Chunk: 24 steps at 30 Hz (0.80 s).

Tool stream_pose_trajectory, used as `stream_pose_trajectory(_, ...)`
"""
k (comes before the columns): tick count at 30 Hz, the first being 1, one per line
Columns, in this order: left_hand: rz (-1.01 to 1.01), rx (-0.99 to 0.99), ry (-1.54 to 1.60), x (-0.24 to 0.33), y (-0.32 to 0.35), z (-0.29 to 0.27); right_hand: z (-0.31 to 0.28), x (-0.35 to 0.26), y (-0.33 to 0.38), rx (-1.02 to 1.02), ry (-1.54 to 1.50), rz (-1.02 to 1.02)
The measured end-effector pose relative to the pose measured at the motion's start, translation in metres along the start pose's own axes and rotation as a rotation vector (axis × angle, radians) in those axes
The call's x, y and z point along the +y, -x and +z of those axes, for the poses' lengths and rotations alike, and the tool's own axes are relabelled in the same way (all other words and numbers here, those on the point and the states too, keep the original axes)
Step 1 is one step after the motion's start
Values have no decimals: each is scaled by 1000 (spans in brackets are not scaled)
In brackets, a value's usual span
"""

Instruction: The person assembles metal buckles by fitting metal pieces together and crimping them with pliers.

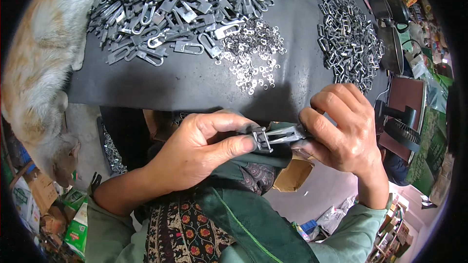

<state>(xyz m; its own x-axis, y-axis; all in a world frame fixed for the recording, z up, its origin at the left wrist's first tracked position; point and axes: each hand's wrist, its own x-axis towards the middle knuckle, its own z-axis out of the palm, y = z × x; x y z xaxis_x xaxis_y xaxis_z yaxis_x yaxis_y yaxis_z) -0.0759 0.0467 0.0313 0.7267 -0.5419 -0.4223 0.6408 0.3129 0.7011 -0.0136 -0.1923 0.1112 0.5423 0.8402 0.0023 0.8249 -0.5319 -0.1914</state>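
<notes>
My left hand (204, 146) pinches a small metal buckle (262, 140) with a rectangular frame between thumb and forefinger, just off the table's front edge. From the right, a pair of narrow-jawed pliers (287, 135) points at the buckle, its slim jaws parted and their tips at the frame. My right hand (343, 129) is closed around the pliers, whose handles are mostly covered by the fingers. Whether the tips grip a part of the buckle is too small to tell. Both hands have dark smudges on the fingertips.
Beyond my hands, the dark table (195, 85) bears a heap of looped metal clips (170, 14), small C-shaped rings (253, 51) and rectangular metal links (347, 34). An orange-and-white cat (48, 58) lies along the left edge. A black fan (402, 134) stands right; a cardboard box (294, 175) sits below.
</notes>
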Motion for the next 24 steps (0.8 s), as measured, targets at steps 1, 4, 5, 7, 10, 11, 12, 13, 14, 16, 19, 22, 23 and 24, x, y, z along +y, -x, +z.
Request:
stream_pose_trajectory(1,73,22,-69,-2,1,0,1,-1,-1,-1,-9,12)
stream_pose_trajectory(4,179,70,-194,-5,3,0,6,-9,2,-41,2,68)
stream_pose_trajectory(5,205,85,-248,-6,3,0,8,-13,3,-15,-5,72)
stream_pose_trajectory(7,174,89,-142,-12,5,2,13,-20,7,17,-18,96)
stream_pose_trajectory(10,311,39,-389,-16,11,-7,18,-28,10,-32,-79,108)
stream_pose_trajectory(11,327,-16,-553,-16,14,-15,21,-32,12,-60,-101,119)
stream_pose_trajectory(12,328,43,-785,-4,22,-16,25,-34,13,-55,-107,113)
stream_pose_trajectory(13,329,95,-1012,7,30,-16,28,-38,13,-54,-107,114)
stream_pose_trajectory(14,482,286,-1158,12,29,-22,33,-38,16,-42,-96,141)
stream_pose_trajectory(16,726,592,-1369,33,22,-36,41,-40,17,-35,-54,189)
stream_pose_trajectory(19,978,874,-1509,69,-16,-52,51,-45,14,-43,8,290)
stream_pose_trajectory(22,998,803,-1605,90,-37,-68,50,-47,12,23,3,333)
stream_pose_trajectory(23,1000,767,-1620,94,-36,-74,48,-45,12,20,17,359)
stream_pose_trajectory(24,1029,783,-1622,95,-35,-82,45,-41,17,48,-8,388)
